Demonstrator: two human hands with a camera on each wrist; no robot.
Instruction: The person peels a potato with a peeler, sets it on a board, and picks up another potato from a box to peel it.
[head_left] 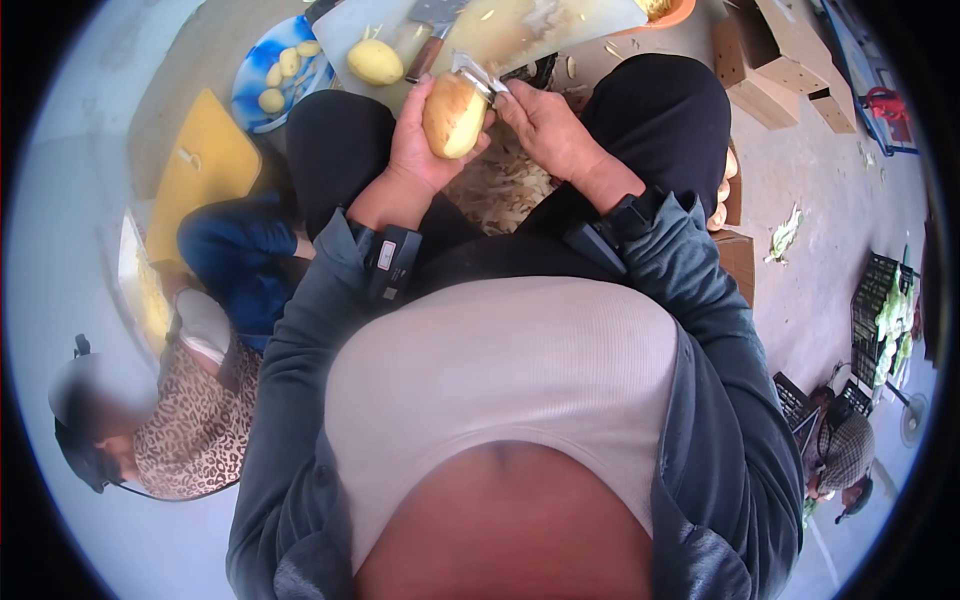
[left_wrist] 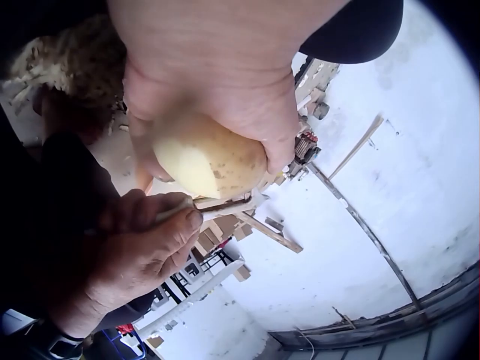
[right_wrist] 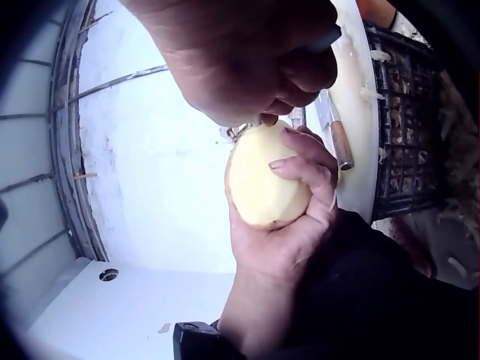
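My left hand (head_left: 410, 150) grips a large, partly peeled potato (head_left: 453, 118) from its side, over my lap. Brown skin is left on part of it, and the right wrist view shows a broad pale peeled face. With my right hand (head_left: 552, 132) I hold a peeler (head_left: 478, 74) by its handle; its metal head lies right at the potato's upper end. In the right wrist view my curled right fingers (right_wrist: 300, 71) hide most of the peeler. A peeled potato (head_left: 375, 62) lies on the white cutting board (head_left: 540, 35), beside a wooden-handled knife (head_left: 428, 52).
Several small peeled potatoes sit on a blue-and-white plate (head_left: 258, 62). Peelings (head_left: 500, 190) lie heaped between my legs. A black plastic crate (right_wrist: 405, 120) stands beside the board. Cardboard boxes (head_left: 765, 75) are at the right, and another person (head_left: 195, 420) sits at the left near a yellow panel (head_left: 205, 150).
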